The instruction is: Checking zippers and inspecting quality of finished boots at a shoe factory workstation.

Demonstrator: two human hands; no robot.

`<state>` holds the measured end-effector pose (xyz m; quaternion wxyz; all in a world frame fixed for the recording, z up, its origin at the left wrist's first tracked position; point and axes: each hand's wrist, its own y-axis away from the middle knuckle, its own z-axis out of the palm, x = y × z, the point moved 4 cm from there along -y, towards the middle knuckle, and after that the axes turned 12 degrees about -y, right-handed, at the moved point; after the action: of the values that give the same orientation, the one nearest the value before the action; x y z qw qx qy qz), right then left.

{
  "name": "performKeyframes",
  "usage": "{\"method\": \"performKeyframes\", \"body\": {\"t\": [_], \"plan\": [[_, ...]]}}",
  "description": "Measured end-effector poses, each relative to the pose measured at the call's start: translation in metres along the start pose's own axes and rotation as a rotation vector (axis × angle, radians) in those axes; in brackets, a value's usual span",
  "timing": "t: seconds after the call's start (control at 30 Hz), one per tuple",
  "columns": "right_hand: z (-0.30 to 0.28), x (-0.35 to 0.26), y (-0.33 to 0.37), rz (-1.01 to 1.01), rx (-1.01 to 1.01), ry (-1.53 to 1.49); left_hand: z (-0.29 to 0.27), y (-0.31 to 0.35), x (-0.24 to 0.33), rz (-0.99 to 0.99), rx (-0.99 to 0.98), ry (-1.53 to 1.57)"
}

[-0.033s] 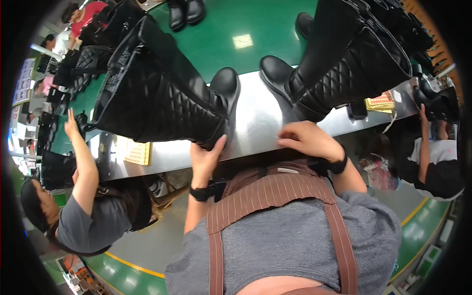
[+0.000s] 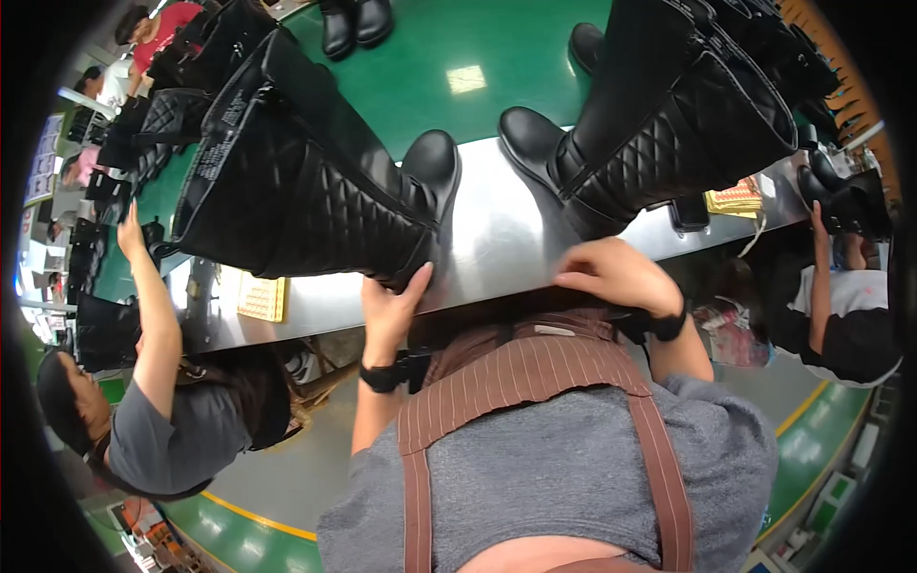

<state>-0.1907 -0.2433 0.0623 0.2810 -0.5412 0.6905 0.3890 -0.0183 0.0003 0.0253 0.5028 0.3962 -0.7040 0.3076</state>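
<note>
- Yellow dimpled sheet [image 2: 262, 298] lying on the metal surface [image 2: 492, 205], left part
- Yellow-and-red patterned stack [image 2: 735, 200] toward the right end
- Two black boots [image 2: 356, 27] standing on the green tabletop [image 2: 430, 91], cut off by the upper edge
- Co-worker in a dark cap and grey shirt [image 2: 196, 425], left
- Yellow line [image 2: 258, 519] along the floor [image 2: 315, 449]

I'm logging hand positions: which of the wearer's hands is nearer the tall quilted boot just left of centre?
The left hand: it is at the heel of the quilted boot. The right hand is apart from it, farther right, at the near edge of the metal tabletop.
</note>
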Motion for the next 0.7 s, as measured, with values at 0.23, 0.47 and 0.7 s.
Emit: {"method": "performKeyframes", "body": {"t": [0.23, 0.47, 0.7], "plan": [[-0.068, 0.031, 0.029, 0.026, 0.456, -0.059, -0.02, -0.018, 0.015, -0.063, -0.216, 0.038], [-0.038, 0.042, -0.026, -0.116, 0.395, -0.491, -0.023, -0.023, 0.016, -0.078, -0.222, -0.04], [-0.015, 0.011, -0.03, -0.106, 0.425, -1.093, 0.009, -0.012, 0.029, -0.135, -0.192, 0.564]]}}
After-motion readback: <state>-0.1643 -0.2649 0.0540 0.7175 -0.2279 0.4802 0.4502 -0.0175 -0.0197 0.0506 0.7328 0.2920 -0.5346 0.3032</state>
